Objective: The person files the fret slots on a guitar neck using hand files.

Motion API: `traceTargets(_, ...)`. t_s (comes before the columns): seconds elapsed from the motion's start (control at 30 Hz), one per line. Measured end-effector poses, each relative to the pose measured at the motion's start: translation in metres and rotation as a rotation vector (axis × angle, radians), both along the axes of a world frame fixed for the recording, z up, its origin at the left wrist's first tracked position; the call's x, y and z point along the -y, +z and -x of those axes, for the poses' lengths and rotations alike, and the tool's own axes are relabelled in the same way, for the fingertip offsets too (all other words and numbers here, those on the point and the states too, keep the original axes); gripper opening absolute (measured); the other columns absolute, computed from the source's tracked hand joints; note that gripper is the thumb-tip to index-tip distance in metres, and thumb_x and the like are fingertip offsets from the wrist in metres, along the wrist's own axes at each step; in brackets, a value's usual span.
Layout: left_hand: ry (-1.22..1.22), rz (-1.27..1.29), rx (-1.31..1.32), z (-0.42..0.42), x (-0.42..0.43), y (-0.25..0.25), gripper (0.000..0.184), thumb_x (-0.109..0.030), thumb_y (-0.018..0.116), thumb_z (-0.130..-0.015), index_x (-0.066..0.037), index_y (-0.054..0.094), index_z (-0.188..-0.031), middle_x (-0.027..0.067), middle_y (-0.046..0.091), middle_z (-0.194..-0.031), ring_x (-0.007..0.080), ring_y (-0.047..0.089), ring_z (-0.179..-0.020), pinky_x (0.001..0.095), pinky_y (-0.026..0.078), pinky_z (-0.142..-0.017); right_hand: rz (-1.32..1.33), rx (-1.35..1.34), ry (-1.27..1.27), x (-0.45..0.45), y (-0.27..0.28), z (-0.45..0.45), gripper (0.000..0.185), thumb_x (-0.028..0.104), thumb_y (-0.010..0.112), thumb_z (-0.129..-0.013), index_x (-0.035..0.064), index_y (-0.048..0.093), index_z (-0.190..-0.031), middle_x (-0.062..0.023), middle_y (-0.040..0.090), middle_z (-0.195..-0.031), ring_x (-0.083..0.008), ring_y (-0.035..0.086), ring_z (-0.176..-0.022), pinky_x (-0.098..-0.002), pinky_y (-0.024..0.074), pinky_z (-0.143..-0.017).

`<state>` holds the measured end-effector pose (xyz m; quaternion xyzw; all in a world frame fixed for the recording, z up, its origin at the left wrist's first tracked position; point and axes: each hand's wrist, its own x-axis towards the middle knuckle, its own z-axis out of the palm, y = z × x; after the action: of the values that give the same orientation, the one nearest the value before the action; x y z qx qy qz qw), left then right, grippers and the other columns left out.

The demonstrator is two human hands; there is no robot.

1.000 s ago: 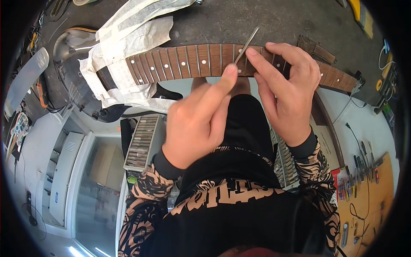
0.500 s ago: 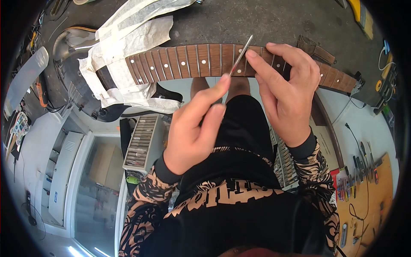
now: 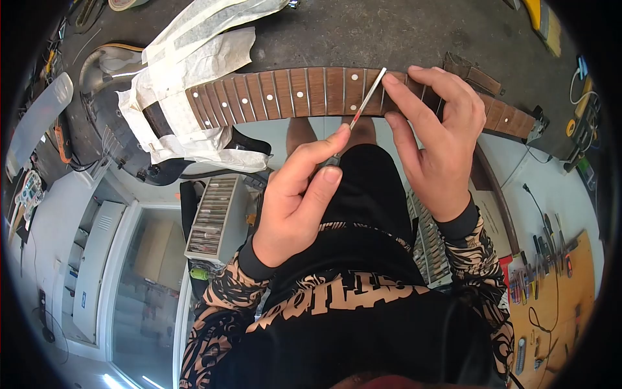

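Observation:
My left hand (image 3: 299, 198) is closed around the dark handle of a slim metal file (image 3: 369, 97), most of the handle hidden in the palm. The file slants across the frets of a guitar neck (image 3: 285, 94), its tip near the far edge of the wooden fretboard. Over the neck spreads my right hand (image 3: 440, 123), fingers apart. Its index fingertip is at the file's tip, and its thumb is by the near edge of the fretboard. White masking paper (image 3: 188, 107) wraps the body end of the neck; beyond it shows the dark guitar body (image 3: 126, 139).
The neck lies along the dark workbench (image 3: 350, 35). A brown block (image 3: 473, 76) sits behind the neck on the right, and a yellow-handled brush (image 3: 543, 26) lies at the far right. Below stands a drawer rack (image 3: 217, 214); tools hang on a wooden board (image 3: 551, 311).
The file has slid slightly toward me and to the right, along with my left hand. The guitar neck has shifted a little left. My right hand's thumb and index finger sit slightly farther right.

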<state>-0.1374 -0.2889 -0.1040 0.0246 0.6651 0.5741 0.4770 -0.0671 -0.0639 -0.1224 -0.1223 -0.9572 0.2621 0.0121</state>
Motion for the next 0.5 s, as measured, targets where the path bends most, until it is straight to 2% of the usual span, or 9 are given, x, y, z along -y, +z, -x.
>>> traceTargets(0.03, -0.038, 0.008, -0.103, 0.001, -0.004, -0.001, 0.046, -0.003, 0.063, -0.105, -0.002, 0.059, -0.151, 0.0147, 0.076, -0.115, 0.0215, 0.076, -0.096, 0.0278, 0.056, -0.085, 0.004, -0.003, 0.001, 0.0, 0.0, 0.0, 0.052, 0.004, 0.084, -0.083, 0.0195, 0.076, -0.133, -0.0041, 0.064, -0.136, -0.0298, 0.055, -0.13, -0.0435, 0.039, -0.11)
traceTargets(0.07, -0.117, 0.008, -0.314, 0.005, -0.013, -0.008, 0.046, -0.002, 0.063, -0.104, -0.003, 0.059, -0.15, 0.0152, 0.076, -0.115, 0.0233, 0.076, -0.096, 0.0278, 0.056, -0.084, 0.007, -0.007, 0.002, 0.0, -0.001, -0.001, 0.052, 0.005, 0.084, -0.084, 0.0195, 0.076, -0.133, -0.0041, 0.064, -0.136, -0.0297, 0.055, -0.13, -0.0435, 0.0388, -0.11)
traceTargets(0.13, -0.317, 0.086, -0.586, 0.021, -0.028, -0.008, 0.045, -0.001, 0.063, -0.104, 0.0, 0.06, -0.148, 0.0145, 0.076, -0.11, 0.0224, 0.075, -0.091, 0.0302, 0.056, -0.08, 0.01, -0.02, 0.002, 0.001, -0.002, -0.001, 0.051, 0.005, 0.084, -0.084, 0.0195, 0.076, -0.133, -0.0041, 0.064, -0.136, -0.0296, 0.055, -0.13, -0.0435, 0.0387, -0.11)
traceTargets(0.2, -0.56, 0.244, -0.709, 0.037, -0.042, 0.002, 0.042, 0.0, 0.062, -0.104, 0.004, 0.061, -0.145, 0.012, 0.075, -0.102, 0.0169, 0.07, -0.081, 0.035, 0.055, -0.073, 0.005, -0.039, -0.002, 0.0, -0.004, -0.002, 0.051, 0.006, 0.084, -0.084, 0.0195, 0.076, -0.132, -0.0041, 0.064, -0.136, -0.0293, 0.056, -0.129, -0.0434, 0.0387, -0.11)
traceTargets(0.27, -0.372, 0.105, -0.676, 0.03, -0.035, -0.008, 0.044, -0.001, 0.062, -0.104, 0.0, 0.061, -0.148, 0.0135, 0.075, -0.11, 0.0197, 0.072, -0.082, 0.029, 0.055, -0.075, 0.012, -0.04, 0.011, -0.002, -0.003, -0.002, 0.051, 0.006, 0.084, -0.083, 0.0193, 0.077, -0.132, -0.0041, 0.064, -0.136, -0.029, 0.056, -0.129, -0.0435, 0.0388, -0.11)
traceTargets(0.33, -0.198, 0.027, -0.475, 0.024, -0.024, -0.012, 0.045, -0.001, 0.061, -0.105, -0.002, 0.06, -0.149, 0.013, 0.075, -0.118, 0.0184, 0.071, -0.083, 0.0256, 0.054, -0.077, 0.011, -0.051, 0.013, -0.001, -0.005, -0.001, 0.052, 0.007, 0.084, -0.081, 0.0206, 0.077, -0.131, -0.0032, 0.065, -0.134, -0.0282, 0.057, -0.127, -0.044, 0.0383, -0.108)
traceTargets(0.4, -0.031, 0.015, -0.111, 0.014, -0.01, 0.0, 0.044, -0.002, 0.06, -0.106, -0.001, 0.059, -0.15, 0.0103, 0.074, -0.123, 0.0131, 0.068, -0.083, 0.0246, 0.053, -0.078, 0.008, -0.077, 0.01, -0.001, -0.01, -0.001, 0.054, 0.009, 0.085, -0.078, 0.0232, 0.077, -0.13, -0.0015, 0.065, -0.132, -0.0268, 0.059, -0.125, -0.0447, 0.0372, -0.105)
traceTargets(0.5, 0.087, -0.01, 0.085, 0.002, 0.002, 0.005, 0.042, -0.002, 0.058, -0.108, -0.001, 0.059, -0.15, 0.0079, 0.073, -0.128, 0.0099, 0.065, -0.087, 0.0246, 0.052, -0.08, 0.027, -0.065, 0.018, -0.002, -0.009, 0.002, 0.054, 0.009, 0.085, -0.078, 0.0239, 0.077, -0.13, -0.0013, 0.065, -0.132, -0.0265, 0.059, -0.125, -0.0453, 0.0372, -0.104)
